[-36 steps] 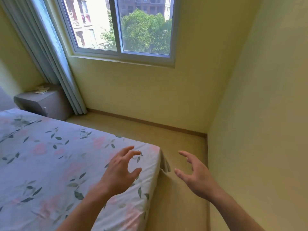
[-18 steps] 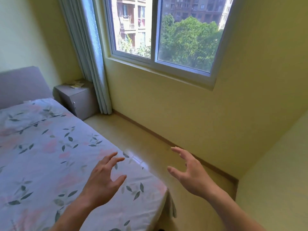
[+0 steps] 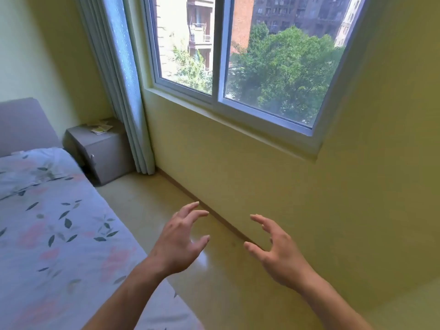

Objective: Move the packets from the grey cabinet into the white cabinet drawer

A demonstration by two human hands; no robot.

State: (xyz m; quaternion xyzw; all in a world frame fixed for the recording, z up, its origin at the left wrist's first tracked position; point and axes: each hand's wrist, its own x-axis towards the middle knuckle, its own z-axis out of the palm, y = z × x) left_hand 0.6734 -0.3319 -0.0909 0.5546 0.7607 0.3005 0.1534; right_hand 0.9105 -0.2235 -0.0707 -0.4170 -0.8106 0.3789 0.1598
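Head view: the packets [image 3: 101, 126] lie atop the grey cabinet [image 3: 102, 151], far left beside the curtain [image 3: 126, 91]. Left hand [image 3: 177, 244] and right hand [image 3: 276, 252] hover released and empty above the floor [image 3: 147, 210], likely readied for reaching.

A home bedroom is showing here. A bed [image 3: 59, 234] with a flowered sheet and a padded grey headboard [image 3: 23, 125] is taking up the left. Just beyond the bed's head a small grey cabinet [image 3: 104, 151] is standing in the corner, papers lying on top. Past the bed, a curtain [image 3: 123, 91] is hanging beside a sliding window [image 3: 221, 67] looking onto apartment blocks and trees.
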